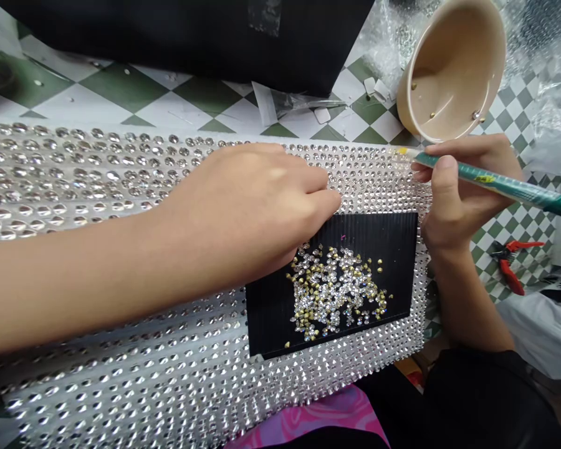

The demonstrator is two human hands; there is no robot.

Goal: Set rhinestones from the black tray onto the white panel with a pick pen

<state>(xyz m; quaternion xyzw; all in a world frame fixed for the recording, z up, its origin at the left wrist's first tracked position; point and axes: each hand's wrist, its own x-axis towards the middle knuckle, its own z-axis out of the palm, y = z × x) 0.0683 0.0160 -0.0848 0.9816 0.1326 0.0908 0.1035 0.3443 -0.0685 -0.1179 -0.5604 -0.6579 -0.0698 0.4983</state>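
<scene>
A wide pale sheet [168, 368] studded with rows of clear rhinestones lies under my hands. My left hand [257, 206] rests across it with fingers curled; whatever its fingertips hold, if anything, is hidden. Between thumb and fingers of my right hand [462, 181] is a green pen-like tool [509, 187], its pale tip over the sheet's upper right part. On the sheet sits a black ribbed tray [271, 318], near the left fingers, bearing a scattered pile of loose rhinestones [331, 293], some showing gold backs.
A beige cup [453, 68] with a few loose stones leans at the upper right. A black box [191, 37] stands behind the sheet. Red-handled pliers [512, 265] lie at the right on the checkered tablecloth [116, 84]. Clear plastic bags [556, 118] are heaped at the right.
</scene>
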